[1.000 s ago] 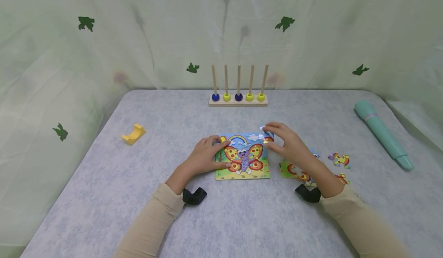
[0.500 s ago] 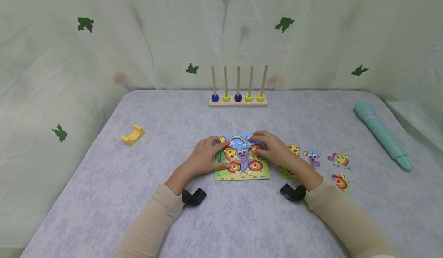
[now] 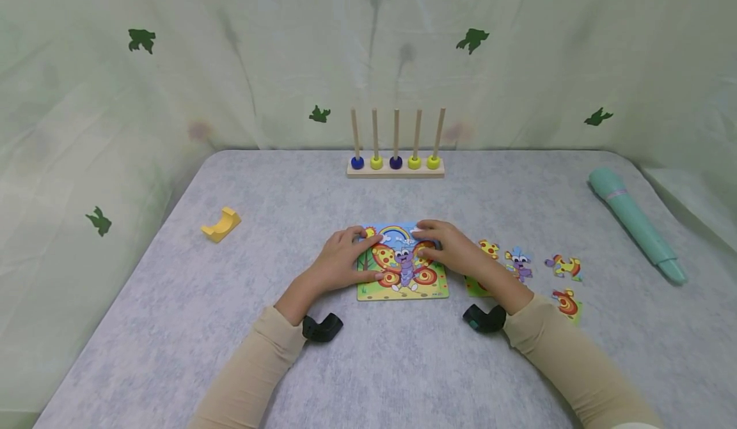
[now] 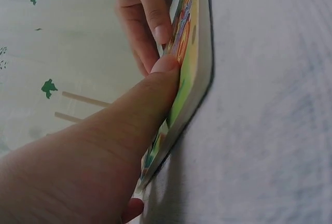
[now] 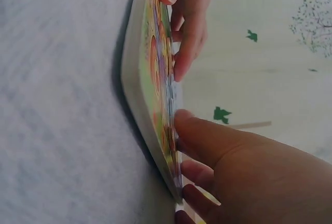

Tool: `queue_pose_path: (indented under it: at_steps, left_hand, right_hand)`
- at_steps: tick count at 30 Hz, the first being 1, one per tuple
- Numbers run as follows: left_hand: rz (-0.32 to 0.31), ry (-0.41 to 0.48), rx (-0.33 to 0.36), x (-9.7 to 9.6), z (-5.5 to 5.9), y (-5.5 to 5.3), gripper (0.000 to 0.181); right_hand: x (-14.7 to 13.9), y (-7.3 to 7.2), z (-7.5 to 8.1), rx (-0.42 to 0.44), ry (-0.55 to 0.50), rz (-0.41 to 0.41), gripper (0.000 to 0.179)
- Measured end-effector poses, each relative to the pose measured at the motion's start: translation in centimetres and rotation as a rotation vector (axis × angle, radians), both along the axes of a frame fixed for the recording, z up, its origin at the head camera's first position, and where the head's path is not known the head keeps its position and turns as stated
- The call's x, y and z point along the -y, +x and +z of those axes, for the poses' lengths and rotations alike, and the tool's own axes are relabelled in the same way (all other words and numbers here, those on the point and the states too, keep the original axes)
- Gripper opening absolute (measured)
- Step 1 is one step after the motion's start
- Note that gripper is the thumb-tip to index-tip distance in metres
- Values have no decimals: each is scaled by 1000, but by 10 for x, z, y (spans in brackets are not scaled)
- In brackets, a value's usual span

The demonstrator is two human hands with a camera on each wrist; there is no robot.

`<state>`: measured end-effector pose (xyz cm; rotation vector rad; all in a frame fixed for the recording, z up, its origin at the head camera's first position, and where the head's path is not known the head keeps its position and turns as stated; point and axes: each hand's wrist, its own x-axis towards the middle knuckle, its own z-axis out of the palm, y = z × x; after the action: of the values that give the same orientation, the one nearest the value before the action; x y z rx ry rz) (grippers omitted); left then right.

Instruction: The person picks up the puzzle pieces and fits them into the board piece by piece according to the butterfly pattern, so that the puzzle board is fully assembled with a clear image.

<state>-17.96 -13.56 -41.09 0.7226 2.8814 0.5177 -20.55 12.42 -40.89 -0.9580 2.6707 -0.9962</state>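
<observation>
A puzzle board [image 3: 403, 288] with a butterfly and rainbow picture lies flat on the table. My left hand [image 3: 340, 259] rests on its left side, thumb and forefinger spread over the picture. Over the upper right part of the board, my right hand [image 3: 455, 247] pinches a small puzzle piece, largely hidden beneath the fingers. In the right wrist view, the right thumb [image 5: 207, 138] touches the board's face and other fingers lie by its edge. The left wrist view shows the left thumb [image 4: 140, 99] pressed straight along the board.
Loose puzzle pieces lie right of the board, among them a purple-faced piece [image 3: 519, 264] and a red-and-green piece [image 3: 567, 304]. Behind stands a wooden peg rack [image 3: 395, 173] with beads. A yellow arch block [image 3: 221, 224] lies left, a teal closed umbrella-like object [image 3: 636, 224] right.
My right hand has moved left and slightly nearer, carrying the puzzle piece from the board's upper right corner onto the picture, then nearly stopped. The left hand has stayed in place.
</observation>
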Motion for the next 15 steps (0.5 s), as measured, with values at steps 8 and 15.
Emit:
queue_pose_path:
  at_steps: [8, 15]
  left_hand:
    - [5, -5, 11, 0, 1, 1, 76]
    - [-16, 7, 61, 7, 2, 10, 85]
  right_hand:
    - [1, 0, -1, 6, 58, -27, 39]
    - [3, -1, 0, 30, 89, -50, 40]
